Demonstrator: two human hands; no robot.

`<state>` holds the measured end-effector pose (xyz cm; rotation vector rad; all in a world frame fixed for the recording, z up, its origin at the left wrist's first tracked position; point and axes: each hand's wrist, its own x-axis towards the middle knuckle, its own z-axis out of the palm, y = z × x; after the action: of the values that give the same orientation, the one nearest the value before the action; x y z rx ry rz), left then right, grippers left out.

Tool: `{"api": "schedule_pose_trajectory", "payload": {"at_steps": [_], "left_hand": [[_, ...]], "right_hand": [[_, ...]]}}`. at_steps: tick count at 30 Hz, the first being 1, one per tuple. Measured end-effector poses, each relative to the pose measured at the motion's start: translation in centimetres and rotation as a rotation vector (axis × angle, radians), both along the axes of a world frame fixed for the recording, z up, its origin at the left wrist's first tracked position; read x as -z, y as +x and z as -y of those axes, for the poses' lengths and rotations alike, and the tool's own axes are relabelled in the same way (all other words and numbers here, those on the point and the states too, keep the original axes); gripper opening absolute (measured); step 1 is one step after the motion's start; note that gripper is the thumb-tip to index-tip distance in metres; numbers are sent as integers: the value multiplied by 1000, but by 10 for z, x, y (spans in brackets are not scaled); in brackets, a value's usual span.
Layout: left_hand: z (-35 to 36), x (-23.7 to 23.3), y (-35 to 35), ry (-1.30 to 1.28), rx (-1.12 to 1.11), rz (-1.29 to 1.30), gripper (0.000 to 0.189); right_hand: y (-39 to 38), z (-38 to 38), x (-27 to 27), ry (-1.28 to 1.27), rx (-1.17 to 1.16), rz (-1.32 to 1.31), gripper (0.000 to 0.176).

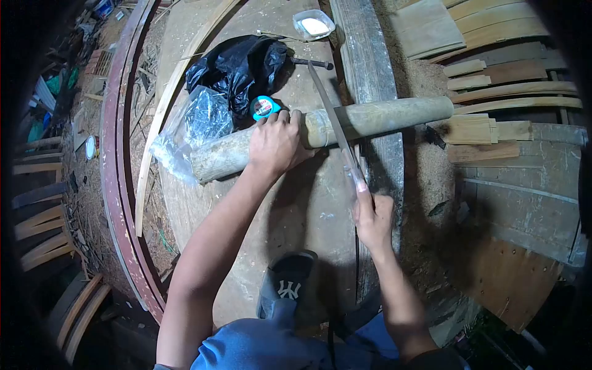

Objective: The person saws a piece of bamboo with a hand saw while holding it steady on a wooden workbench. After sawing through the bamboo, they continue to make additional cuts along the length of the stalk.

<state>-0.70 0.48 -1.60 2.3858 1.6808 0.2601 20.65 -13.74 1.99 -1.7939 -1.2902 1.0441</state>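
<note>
A thick bamboo pole (pixel 394 117) lies slantwise across the work board, its right end reaching past the grey plank. My left hand (pixel 275 140) is closed over the pole left of the blade, pressing it down. In my right hand (pixel 374 217) is the handle end of a handsaw (pixel 333 117); its long narrow blade crosses over the pole, close to a pale ring on it. The blade's teeth are too small to make out. Just beyond my left hand sits a turquoise tape measure (pixel 264 108), touching a black plastic bag (pixel 237 68).
Clear plastic wrap (pixel 203 120) lies by the pole's left end. A small clear tub of white stuff (pixel 313 24) and a dark rod (pixel 313 63) are farther back. Wooden slats (pixel 493 80) are stacked at right. My sandalled foot (pixel 288 283) rests on the board (pixel 246 259).
</note>
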Motion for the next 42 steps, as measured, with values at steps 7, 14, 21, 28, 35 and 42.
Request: {"api": "schedule_pose_trajectory", "payload": {"at_steps": [7, 14, 21, 28, 35, 42], "left_hand": [[6, 3, 1, 7, 1, 23, 74], [1, 0, -1, -11, -2, 21, 76], [3, 10, 0, 68, 5, 30, 75], [3, 6, 0, 79, 12, 28, 71], [7, 6, 3, 64, 5, 25, 73], [9, 10, 4, 188, 26, 39, 75]], "right_hand": [[4, 41, -15, -55, 34, -88, 63], [-13, -4, -1, 47, -5, 88, 66], [-4, 13, -5, 124, -30, 131, 68], [-11, 23, -15, 48, 32, 54, 69], [-15, -5, -16, -40, 69, 59, 67], [-9, 20, -18, -11, 46, 50, 69]]}}
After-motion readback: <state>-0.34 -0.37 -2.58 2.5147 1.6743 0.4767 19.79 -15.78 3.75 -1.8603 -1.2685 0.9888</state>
